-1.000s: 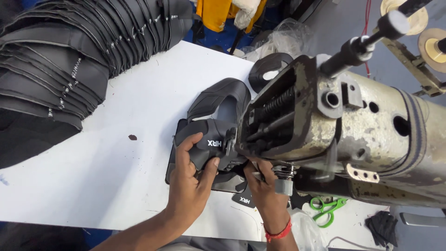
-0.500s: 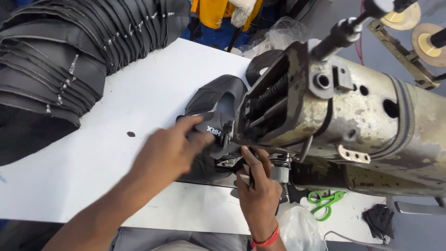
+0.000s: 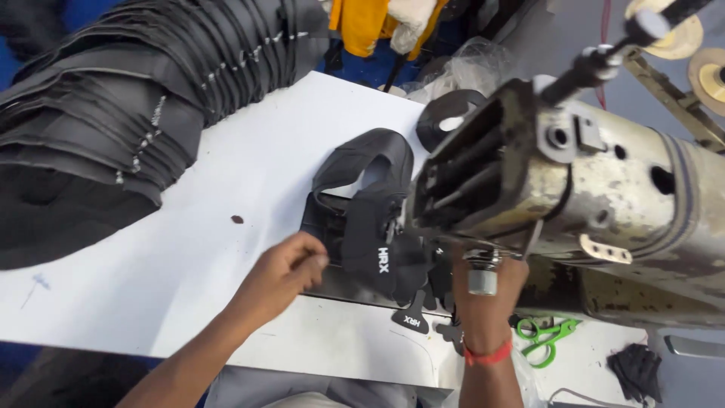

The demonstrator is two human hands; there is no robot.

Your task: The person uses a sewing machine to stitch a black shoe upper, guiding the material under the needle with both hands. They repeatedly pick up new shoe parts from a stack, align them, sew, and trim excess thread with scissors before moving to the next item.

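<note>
Both forearms are bare, with no sleeves reaching the wrists. The left hand (image 3: 283, 268) wears no ring, glove or band. The right hand (image 3: 487, 291) has a red thread band (image 3: 487, 352) tied around its wrist. Grey clothing shows at the bottom edge.

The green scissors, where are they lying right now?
In the head view, the green scissors lie low on the right of the white table, just right of the right hand with its red wristband, under the sewing machine.
</note>
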